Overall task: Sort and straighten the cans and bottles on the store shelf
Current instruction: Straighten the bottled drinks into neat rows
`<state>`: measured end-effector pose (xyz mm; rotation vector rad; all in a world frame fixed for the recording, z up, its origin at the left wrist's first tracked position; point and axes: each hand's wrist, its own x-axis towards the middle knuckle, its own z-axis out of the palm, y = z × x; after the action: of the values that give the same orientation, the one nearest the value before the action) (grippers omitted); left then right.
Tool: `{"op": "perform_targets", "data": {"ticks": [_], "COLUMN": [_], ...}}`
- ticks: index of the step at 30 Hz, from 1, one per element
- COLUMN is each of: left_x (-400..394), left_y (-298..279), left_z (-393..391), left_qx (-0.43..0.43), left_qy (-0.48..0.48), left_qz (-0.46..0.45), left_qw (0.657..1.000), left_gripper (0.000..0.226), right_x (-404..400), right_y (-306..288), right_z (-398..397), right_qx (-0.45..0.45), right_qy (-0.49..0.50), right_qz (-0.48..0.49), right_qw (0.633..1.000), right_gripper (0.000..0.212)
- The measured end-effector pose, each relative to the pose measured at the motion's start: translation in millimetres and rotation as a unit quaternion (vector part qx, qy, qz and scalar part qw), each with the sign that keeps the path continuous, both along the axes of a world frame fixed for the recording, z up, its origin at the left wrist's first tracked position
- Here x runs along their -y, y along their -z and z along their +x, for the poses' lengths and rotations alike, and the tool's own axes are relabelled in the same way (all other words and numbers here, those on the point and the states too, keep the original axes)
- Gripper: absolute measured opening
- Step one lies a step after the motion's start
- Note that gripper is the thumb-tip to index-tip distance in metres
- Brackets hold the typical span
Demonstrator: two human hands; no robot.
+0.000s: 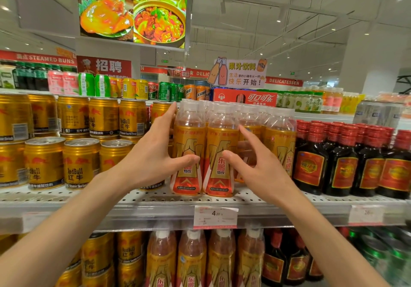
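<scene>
Several orange drink bottles with clear caps stand in rows on the white perforated shelf (pixel 155 200). My left hand (pixel 153 153) holds the front left bottle (pixel 189 140), with the thumb across its label and the fingers along its left side. My right hand (pixel 260 171) holds the bottle beside it (pixel 221 140). Its thumb lies on the label, and its fingers reach into the gap on the bottle's right. Both bottles stand upright at the shelf's front edge, touching each other.
Gold Red Bull cans (pixel 80 164) are stacked two high at the left. Dark bottles with red caps (pixel 342 164) stand at the right. A price tag (pixel 215 216) hangs on the shelf rail. More orange bottles (pixel 191 262) fill the shelf below, and mixed cans (pixel 102 85) line the top shelf.
</scene>
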<state>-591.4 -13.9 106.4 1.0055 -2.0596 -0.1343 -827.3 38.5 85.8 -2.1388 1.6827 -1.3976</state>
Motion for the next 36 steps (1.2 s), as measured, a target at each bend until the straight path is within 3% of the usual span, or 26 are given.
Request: {"op": "perform_targets", "data": {"ticks": [5,7,12,15,22,28,36], "left_x": [-3,-3,5,9,13,15,16], "left_y": [5,3,1,0,1,1,2], "left_z": [-16,-26,-47,-52,-49,-50,-48], "left_qx": [-0.009,0.005,0.045,0.049,0.049,0.048,0.045], "left_qy": [-0.034,-0.046,-0.076,-0.078,-0.071,-0.076,-0.073], "left_qz": [-0.153,-0.182,-0.217,-0.229,-0.236,-0.244,-0.252], "left_qw": [0.988,0.982,0.972,0.969,0.968,0.966,0.964], "left_gripper": [0.107,0.101,0.09,0.087,0.082,0.082,0.081], "right_x": [-10,-13,-9,-6,-6,-13,-6], "right_y": [6,13,27,28,25,26,25], "right_z": [-25,-36,-45,-44,-52,-54,-33], "right_qx": [-0.021,-0.025,0.008,0.019,0.063,0.108,0.08], "right_qy": [0.141,0.208,0.254,0.254,0.217,0.179,0.105], "right_qz": [-0.189,-0.226,-0.111,-0.075,-0.025,-0.037,-0.012], "right_qw": [0.972,0.951,0.961,0.964,0.974,0.977,0.991], "right_gripper": [0.035,0.039,0.081,0.092,0.088,0.087,0.098]}}
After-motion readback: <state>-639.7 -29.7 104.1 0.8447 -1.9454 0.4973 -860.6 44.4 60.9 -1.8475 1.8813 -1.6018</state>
